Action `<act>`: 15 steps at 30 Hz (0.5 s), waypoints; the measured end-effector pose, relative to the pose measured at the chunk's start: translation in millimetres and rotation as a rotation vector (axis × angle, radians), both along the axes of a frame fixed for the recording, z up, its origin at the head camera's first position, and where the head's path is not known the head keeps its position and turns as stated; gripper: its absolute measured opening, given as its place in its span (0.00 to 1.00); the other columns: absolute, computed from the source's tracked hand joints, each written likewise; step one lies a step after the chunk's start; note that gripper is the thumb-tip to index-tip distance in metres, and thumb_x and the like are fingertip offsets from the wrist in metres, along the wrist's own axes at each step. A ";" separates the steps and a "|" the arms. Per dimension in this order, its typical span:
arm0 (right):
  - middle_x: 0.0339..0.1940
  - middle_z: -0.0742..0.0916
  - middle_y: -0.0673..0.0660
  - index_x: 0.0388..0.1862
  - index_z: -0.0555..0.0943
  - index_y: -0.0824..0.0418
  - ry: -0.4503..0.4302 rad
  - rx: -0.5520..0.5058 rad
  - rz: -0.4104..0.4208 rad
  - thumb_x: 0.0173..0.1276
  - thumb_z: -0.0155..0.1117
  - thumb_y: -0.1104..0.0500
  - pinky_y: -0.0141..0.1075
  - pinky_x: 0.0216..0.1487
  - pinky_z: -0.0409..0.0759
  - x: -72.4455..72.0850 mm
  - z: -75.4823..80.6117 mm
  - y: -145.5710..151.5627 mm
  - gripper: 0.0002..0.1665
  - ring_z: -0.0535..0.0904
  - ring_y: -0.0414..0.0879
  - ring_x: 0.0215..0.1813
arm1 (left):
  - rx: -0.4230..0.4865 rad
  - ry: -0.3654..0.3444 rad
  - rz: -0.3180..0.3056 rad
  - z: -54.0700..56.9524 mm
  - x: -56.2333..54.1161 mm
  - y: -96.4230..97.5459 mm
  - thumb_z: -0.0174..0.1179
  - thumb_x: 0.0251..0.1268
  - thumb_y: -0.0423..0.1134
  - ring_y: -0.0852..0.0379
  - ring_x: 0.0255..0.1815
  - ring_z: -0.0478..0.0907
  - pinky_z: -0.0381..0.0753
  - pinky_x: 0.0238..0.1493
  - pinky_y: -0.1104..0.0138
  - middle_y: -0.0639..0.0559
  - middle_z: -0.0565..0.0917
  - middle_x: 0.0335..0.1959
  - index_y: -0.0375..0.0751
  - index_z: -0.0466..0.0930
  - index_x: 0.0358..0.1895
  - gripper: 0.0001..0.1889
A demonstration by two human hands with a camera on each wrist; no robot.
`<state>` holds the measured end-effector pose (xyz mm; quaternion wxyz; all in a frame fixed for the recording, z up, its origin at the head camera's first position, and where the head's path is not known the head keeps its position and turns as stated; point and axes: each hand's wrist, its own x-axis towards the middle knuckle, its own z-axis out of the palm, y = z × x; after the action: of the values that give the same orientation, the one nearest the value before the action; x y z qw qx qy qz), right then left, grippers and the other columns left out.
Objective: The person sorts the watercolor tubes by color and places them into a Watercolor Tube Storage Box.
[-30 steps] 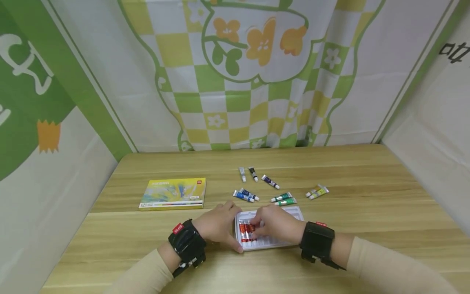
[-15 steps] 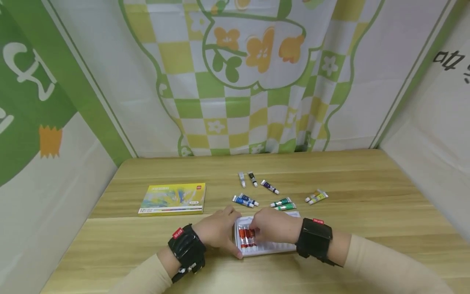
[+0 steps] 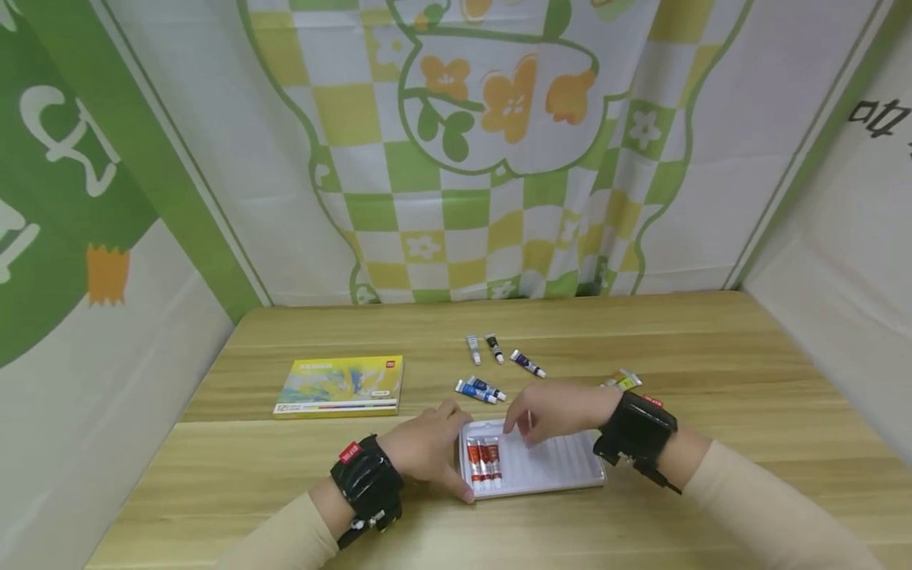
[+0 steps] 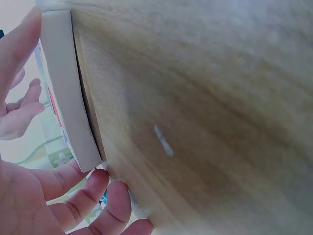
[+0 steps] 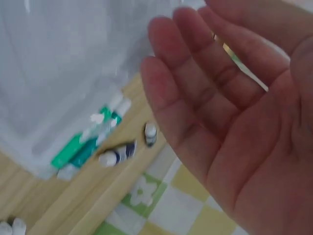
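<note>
A white plastic tray (image 3: 552, 467) lies on the wooden table, three red-orange paint tubes (image 3: 484, 463) side by side in its left slots. My left hand (image 3: 430, 450) grips the tray's left end, thumb at the near corner and fingers at the far one. In the left wrist view the tray's side wall (image 4: 68, 93) stands between thumb and fingers. Above the tray's middle hovers my right hand (image 3: 566, 412), fingers loosely bent, nothing between them. Two green paint tubes (image 5: 85, 142) beyond the tray show in the right wrist view; the right hand hides them in the head view.
Blue tubes (image 3: 480, 389) lie just behind the tray. Further back are a grey-white tube (image 3: 473, 349), a black tube (image 3: 495, 348) and a purple tube (image 3: 528, 363). Yellow tubes (image 3: 625, 381) sit at the right. A yellow paint box (image 3: 340, 386) lies left; a checkered curtain (image 3: 463, 198) hangs behind.
My right hand has let go of the third red-orange tube in the tray and moved right, uncovering the row of tubes. The left hand stays on the tray.
</note>
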<state>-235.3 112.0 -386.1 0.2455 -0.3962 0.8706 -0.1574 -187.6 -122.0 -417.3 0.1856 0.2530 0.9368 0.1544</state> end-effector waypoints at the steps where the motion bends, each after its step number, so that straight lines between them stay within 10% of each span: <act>1: 0.35 0.86 0.47 0.50 0.86 0.56 -0.018 0.003 -0.001 0.62 0.69 0.64 0.27 0.37 0.77 -3.6 1.5 3.9 0.16 0.75 0.35 0.35 | -0.005 0.003 -0.002 0.1 -0.1 0.6 0.79 0.31 0.65 0.49 0.56 0.74 0.81 0.57 0.56 0.46 0.72 0.61 0.37 0.68 0.69 0.58; 15: 0.31 0.84 0.56 0.63 0.76 0.69 -0.002 -0.102 -0.342 0.61 0.68 0.67 0.30 0.32 0.72 -75.2 -7.8 31.3 0.29 0.76 0.42 0.31 | 0.005 -0.004 -0.005 1.3 -0.8 2.4 0.80 0.30 0.63 0.45 0.60 0.74 0.78 0.61 0.52 0.43 0.71 0.64 0.36 0.67 0.69 0.59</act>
<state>-310.4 143.3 -393.9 0.1957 -0.2542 0.9160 -0.2410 -188.4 -119.7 -416.1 0.1872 0.2555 0.9355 0.1567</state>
